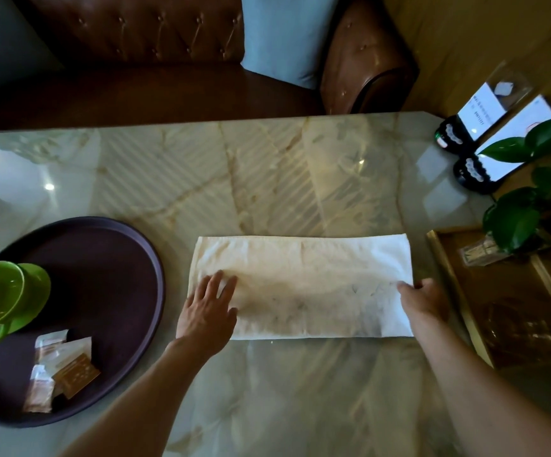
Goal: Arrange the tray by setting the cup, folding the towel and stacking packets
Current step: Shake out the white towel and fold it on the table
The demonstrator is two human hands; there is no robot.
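folding looks half done: the white towel (302, 286) lies as a long strip on the marble worktop (234, 179), right of the dark round tray (155, 258). the left hand (206, 311) presses flat on its left end, grip wide and holding nothing; the right hand (424, 300) pinches the right edge. if the left palm lifts early, the layers may skew. the green cup (7, 298) and loose packets (61, 367) already sit on the tray. a wooden box (511, 305) and plant (531, 199) crowd the right side.
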